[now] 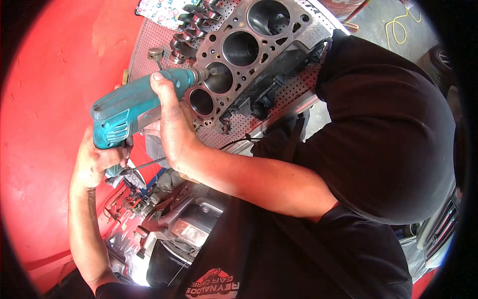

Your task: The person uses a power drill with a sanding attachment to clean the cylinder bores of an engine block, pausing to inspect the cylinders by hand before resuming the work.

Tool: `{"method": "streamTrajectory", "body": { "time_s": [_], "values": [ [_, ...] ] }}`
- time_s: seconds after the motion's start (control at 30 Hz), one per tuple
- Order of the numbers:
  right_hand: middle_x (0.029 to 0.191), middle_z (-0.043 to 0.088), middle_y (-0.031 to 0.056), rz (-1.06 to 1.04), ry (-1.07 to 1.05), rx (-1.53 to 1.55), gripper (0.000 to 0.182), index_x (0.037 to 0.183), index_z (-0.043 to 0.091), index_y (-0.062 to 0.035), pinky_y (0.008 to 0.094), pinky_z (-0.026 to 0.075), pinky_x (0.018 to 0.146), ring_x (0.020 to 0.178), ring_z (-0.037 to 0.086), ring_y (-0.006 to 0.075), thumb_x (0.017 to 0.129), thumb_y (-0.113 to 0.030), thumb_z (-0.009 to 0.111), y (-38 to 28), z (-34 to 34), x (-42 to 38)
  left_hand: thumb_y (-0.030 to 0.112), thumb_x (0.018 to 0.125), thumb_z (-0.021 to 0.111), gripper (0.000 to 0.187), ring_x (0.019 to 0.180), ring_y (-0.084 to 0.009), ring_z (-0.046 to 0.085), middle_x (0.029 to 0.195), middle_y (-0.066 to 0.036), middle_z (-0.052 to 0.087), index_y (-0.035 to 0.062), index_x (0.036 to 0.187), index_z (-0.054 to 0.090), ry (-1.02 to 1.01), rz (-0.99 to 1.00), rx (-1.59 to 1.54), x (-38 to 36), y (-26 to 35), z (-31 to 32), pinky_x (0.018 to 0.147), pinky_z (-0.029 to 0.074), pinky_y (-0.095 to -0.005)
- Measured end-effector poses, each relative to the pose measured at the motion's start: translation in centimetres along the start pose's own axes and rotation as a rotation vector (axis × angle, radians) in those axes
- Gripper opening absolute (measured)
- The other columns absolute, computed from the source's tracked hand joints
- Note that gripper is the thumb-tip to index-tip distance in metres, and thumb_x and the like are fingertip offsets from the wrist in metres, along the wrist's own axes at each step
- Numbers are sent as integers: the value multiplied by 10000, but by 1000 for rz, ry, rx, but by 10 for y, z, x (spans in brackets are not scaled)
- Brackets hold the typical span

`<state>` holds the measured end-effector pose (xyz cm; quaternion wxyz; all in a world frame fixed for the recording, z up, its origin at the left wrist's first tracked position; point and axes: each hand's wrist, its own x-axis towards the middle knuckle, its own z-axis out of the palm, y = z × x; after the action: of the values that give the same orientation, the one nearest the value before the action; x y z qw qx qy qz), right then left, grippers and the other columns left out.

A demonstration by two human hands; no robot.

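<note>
My left hand is closed around the rear handle of a teal power drill. Farther forward, my right hand grips the drill's body, its thumb lying along the top and its fingers partly hidden underneath. The drill's chuck points toward an engine block with several round cylinder bores. A short tool in the chuck reaches into one bore, where its tip is hard to make out.
A crankshaft lies beside the block on a perforated metal surface, near a piston and floral cloth. Below are car parts and a headlight. A yellow cord lies on the floor at upper right.
</note>
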<state>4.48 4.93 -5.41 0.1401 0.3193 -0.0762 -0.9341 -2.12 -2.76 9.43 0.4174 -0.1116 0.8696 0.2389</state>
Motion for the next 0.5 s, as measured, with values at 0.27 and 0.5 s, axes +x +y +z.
{"method": "streamTrajectory", "body": {
  "time_s": [0.27,0.5],
  "values": [
    [1167,597,96,-16,-7,-51,668,1285,501,-44,364,451,959,1092,567,186,912,-581,639,0,0,3,101,635,637,290,577,-145,556,706,-65,591,-20,898,623,23,-33,-17,-2,5,1,554,477,-300],
    [1109,653,90,-42,35,-94,655,1224,574,-82,357,494,895,980,651,182,905,-654,558,-10,0,-4,95,688,649,159,592,-104,496,696,-5,581,6,818,630,23,-16,-35,-1,-4,16,543,404,-281]
  ]
}}
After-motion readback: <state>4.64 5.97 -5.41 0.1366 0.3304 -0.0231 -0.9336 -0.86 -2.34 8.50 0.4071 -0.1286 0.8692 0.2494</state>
